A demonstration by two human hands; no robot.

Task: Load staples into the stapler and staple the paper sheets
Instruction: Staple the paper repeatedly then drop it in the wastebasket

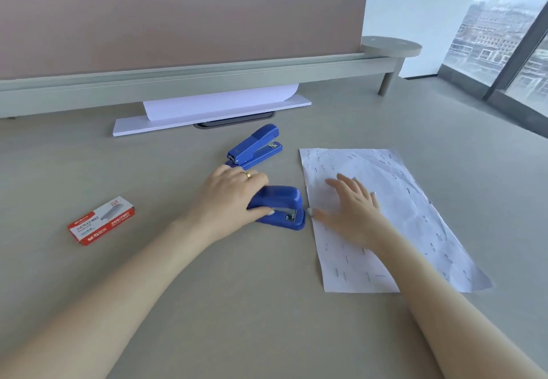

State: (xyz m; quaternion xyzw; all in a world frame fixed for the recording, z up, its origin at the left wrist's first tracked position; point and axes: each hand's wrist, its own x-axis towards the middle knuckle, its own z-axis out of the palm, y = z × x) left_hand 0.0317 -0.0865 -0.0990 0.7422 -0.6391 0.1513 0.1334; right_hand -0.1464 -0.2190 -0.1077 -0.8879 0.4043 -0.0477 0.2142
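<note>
Left hand (229, 197) grips a blue stapler (280, 205); right hand (354, 209) presses flat on stapled paper sheets (415, 200).

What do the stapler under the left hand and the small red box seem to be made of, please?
The near stapler looks like glossy blue moulded plastic, with a bare metal strip showing at its mouth. The staple box looks like printed cardboard, matte, with folded edges.

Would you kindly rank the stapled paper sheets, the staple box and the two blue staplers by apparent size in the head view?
1. Stapled paper sheets
2. Near stapler and far stapler: alike; the left hand covers part of the near one, so unranked
3. Staple box
</note>
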